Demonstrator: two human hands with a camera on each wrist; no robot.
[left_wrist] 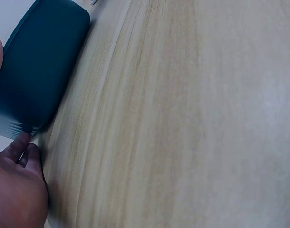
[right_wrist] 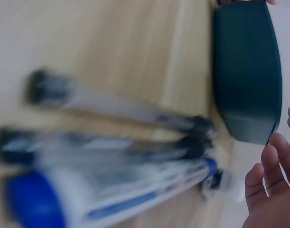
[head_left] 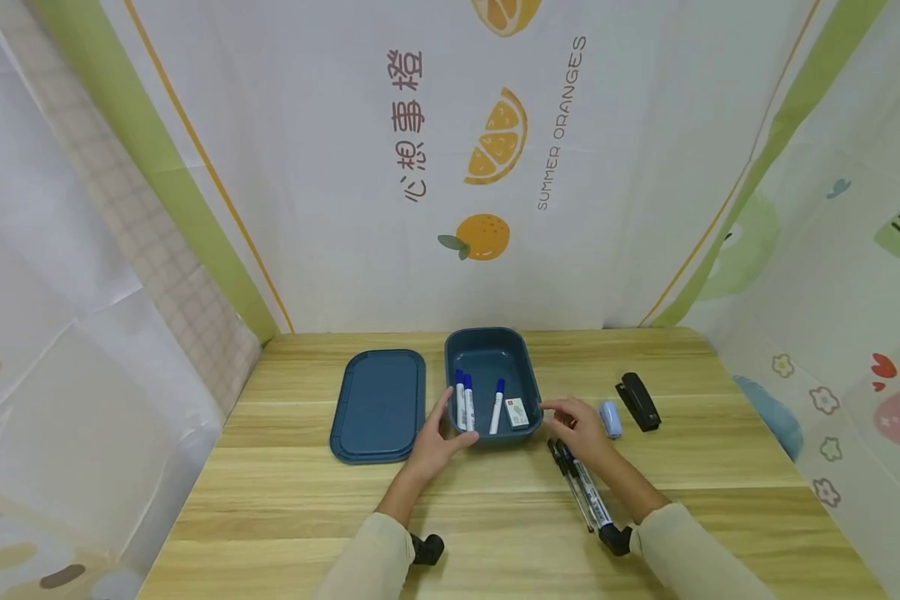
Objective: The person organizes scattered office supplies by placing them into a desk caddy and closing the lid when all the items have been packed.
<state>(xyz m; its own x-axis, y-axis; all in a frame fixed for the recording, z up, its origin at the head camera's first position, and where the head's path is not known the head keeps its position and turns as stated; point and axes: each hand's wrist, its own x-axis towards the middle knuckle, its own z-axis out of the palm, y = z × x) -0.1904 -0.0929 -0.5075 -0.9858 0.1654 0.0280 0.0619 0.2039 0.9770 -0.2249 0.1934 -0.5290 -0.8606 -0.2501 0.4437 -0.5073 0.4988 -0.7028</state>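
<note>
A dark blue open box [head_left: 491, 364] stands at the middle of the table. In it lie several things: three white markers [head_left: 469, 404] with blue caps and a small white printed carton [head_left: 517, 412]. My left hand [head_left: 429, 450] is spread at the box's near left corner, thumb by the front rim and fingers along the left side. In the left wrist view, fingertips [left_wrist: 25, 137] reach the box's lower edge. On the other side, my right hand [head_left: 581, 429] has its fingers extended to the right wall near the front corner. The right wrist view shows loosely bent fingers [right_wrist: 273, 178] close to the rim.
A matching dark blue lid [head_left: 384, 404] lies left of the box. Under my right forearm are two slim dark pens [head_left: 570, 479] and a blue-capped white marker [head_left: 594, 496]. Farther right sit a small light-blue object [head_left: 611, 418] and a black stapler [head_left: 639, 402]. A printed curtain [head_left: 330, 250] hangs behind.
</note>
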